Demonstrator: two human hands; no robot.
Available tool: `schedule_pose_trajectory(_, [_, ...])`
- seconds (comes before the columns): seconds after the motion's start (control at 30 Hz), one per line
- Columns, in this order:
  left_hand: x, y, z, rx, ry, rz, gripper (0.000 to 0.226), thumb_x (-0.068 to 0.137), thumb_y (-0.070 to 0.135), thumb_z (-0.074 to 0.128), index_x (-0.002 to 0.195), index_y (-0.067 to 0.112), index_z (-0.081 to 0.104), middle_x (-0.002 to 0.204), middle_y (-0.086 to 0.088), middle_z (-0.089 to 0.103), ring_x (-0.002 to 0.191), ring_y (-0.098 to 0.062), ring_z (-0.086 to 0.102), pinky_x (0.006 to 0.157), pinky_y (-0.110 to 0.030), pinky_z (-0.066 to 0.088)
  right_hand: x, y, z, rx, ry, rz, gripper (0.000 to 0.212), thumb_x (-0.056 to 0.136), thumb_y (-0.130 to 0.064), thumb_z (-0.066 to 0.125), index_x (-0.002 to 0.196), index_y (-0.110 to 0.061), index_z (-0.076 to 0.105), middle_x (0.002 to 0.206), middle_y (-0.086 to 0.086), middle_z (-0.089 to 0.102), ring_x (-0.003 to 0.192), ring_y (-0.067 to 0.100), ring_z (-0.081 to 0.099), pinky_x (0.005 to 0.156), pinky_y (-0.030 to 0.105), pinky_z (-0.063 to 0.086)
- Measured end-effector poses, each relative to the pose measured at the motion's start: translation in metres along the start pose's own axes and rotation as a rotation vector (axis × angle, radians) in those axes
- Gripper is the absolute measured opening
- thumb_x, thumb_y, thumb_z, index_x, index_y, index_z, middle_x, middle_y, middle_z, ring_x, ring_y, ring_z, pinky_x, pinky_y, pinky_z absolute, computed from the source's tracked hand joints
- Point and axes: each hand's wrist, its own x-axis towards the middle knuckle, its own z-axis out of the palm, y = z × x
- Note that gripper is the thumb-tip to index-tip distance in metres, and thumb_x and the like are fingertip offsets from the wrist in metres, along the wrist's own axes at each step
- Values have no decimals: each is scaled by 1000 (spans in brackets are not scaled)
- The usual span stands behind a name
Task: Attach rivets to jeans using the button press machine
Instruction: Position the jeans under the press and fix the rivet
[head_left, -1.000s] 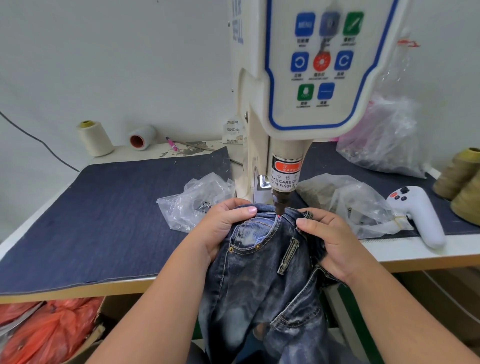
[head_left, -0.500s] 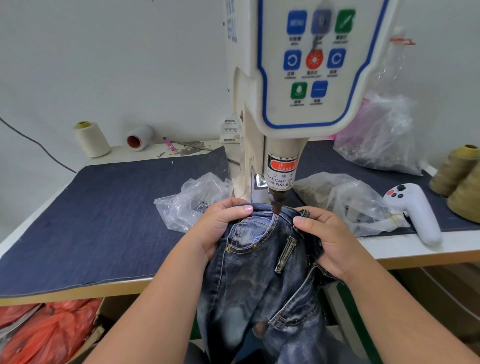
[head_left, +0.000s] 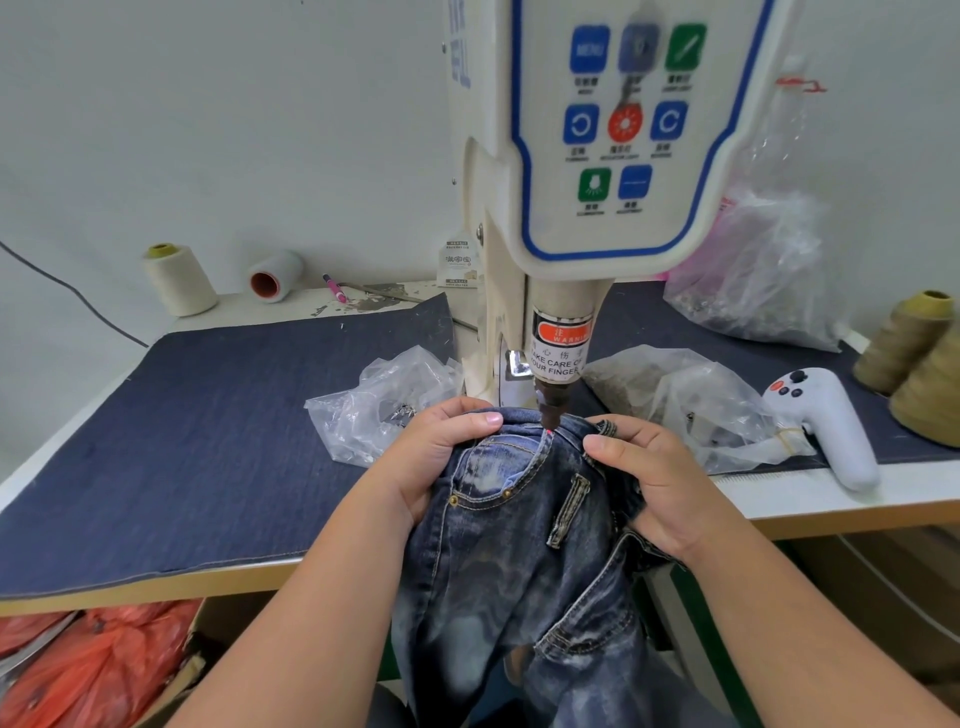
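At the table's front edge, the left hand (head_left: 441, 457) and right hand (head_left: 660, 483) each grip the jeans (head_left: 519, 545) — fingers curled over the waistband — stretching the pocket corner flat under the press (head_left: 550, 410), likely so the rivet lands where its red light falls.

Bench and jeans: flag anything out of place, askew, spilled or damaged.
Little stands out. Scraps lie scattered on the bare table by a pink pen, and one spool lies on its side. The jeans sit under the press tip, both hands gripping them close beside it.
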Motion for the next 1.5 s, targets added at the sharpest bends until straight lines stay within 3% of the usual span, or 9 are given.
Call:
schedule_pose_trajectory(0.33, [-2,1,1,5,-3,-10,26,66,11,74,91,8,65,83,-15,70,69,-24,69,66,-30,60,-2,-2,1,9,-4,9,31,61,-19,82,90,-9,79,87,15,75,77,23,73,69,32,60])
schedule_pose_trajectory(0.57, [-1,0,-2,-12,-28,-1,21,68,6,76,87,10,68,83,-14,71,69,-23,70,66,-30,60,-2,-2,1,27,8,10,18,77,-5,68,92,-8,79,90,17,75,79,24,73,71,33,60])
schedule_pose_trajectory(0.93, [0,-1,-2,-13,-29,14,11,69,10,73,79,13,71,80,-12,72,66,-21,71,62,-28,60,-3,-4,6,26,52,41,17,77,-7,65,88,-7,79,88,18,74,77,25,71,70,34,61])
schedule_pose_trajectory(1.5, [0,-1,-2,-3,-38,16,19,69,5,76,84,10,67,79,-13,71,65,-22,70,62,-29,60,-3,-4,7,27,67,43,18,78,-7,64,90,-6,78,88,18,74,75,25,71,68,33,60])
